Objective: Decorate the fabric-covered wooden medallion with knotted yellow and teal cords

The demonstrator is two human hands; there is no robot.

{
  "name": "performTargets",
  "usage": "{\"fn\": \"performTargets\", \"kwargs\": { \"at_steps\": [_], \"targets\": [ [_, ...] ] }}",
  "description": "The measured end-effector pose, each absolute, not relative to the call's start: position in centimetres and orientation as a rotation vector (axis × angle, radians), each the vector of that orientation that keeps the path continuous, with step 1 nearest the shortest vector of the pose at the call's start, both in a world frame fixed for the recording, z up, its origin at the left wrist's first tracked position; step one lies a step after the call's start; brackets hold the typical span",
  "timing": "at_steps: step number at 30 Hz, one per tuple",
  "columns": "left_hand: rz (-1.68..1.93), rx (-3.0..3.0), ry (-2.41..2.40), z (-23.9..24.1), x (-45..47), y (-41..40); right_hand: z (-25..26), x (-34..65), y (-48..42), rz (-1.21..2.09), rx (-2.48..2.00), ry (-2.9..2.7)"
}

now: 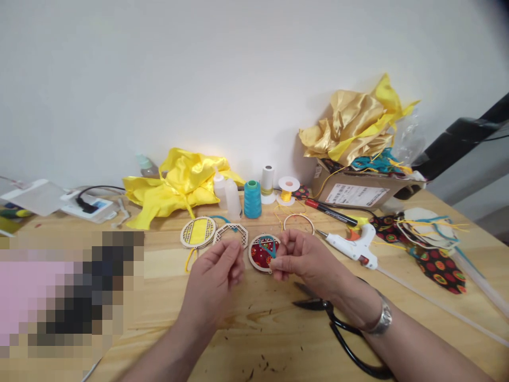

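Observation:
My right hand is closed in a pinch on the edge of a round wooden ornament filled with red patterned fabric and crossed by a teal cord. My left hand hovers just left of the ornament with its fingers curled together; whether it holds anything is hidden. Just behind my hands lie a round wooden frame with yellow fabric and an octagonal wooden lattice frame on the wooden table.
Black scissors lie under my right wrist. A white glue gun, black marker, wooden ring, teal thread spool, white bottles, yellow satin, a cardboard box with gold fabric and fabric scraps surround them.

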State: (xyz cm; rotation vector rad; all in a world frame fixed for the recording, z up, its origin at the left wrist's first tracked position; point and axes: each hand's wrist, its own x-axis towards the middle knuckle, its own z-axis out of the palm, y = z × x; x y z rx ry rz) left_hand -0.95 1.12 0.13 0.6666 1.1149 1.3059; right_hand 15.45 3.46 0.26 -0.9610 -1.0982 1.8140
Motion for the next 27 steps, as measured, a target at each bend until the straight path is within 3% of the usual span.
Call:
{"fn": "performTargets", "kwargs": {
  "at_steps": [4,10,27],
  "targets": [
    [1.041,0.745,1.192,0.3,-0.6,0.6,0.2,15.4,3.5,1.714,-0.989,-1.178],
    [1.123,0.631,1.155,-0.1,-0.5,0.6,0.1,15.0,3.2,1.709,-0.979,-1.205],
    [0.914,0.575,0.884,-1.2,-0.7,0.6,-0.8,14.6,2.6,1.768,-0.869,-1.267]
  ]
}}
